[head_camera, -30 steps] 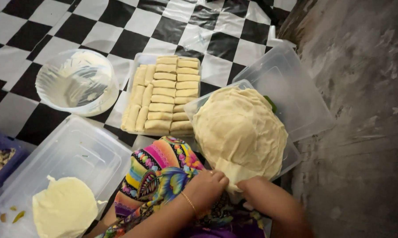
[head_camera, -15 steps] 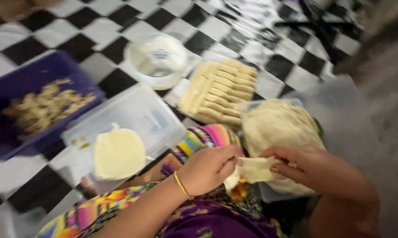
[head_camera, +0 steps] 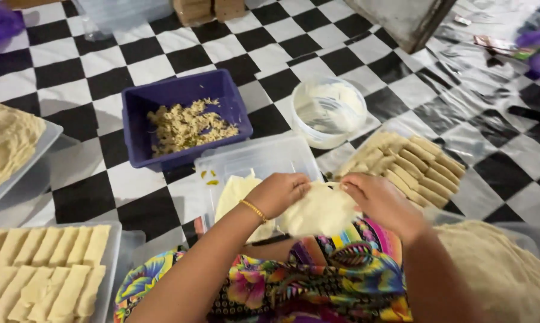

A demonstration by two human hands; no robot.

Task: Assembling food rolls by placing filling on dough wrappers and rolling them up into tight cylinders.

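Observation:
Both my hands hold one thin pale wrapper sheet (head_camera: 319,210) spread between them above my lap. My left hand (head_camera: 280,192) grips its left edge, and a gold bangle sits on that wrist. My right hand (head_camera: 379,200) pinches its right edge. Under my hands lies a clear plastic tray (head_camera: 246,162) with a pale sheet in it. Just beyond stands a purple tub (head_camera: 183,116) of crumbly beige filling. A clear tray of rolled pale pieces (head_camera: 410,164) lies to the right of my hands.
A round white bowl (head_camera: 330,110) of pale paste stands behind the trays. A stack of wrapper sheets (head_camera: 497,269) sits at lower right. Another tray of rolled pieces (head_camera: 42,269) is at lower left, and a tray of dough (head_camera: 6,146) at far left. The floor is black-and-white checkered.
My view has swung left, bringing the purple tub to the centre. The wrapper, small and folded between my hands before, is now spread wide between them.

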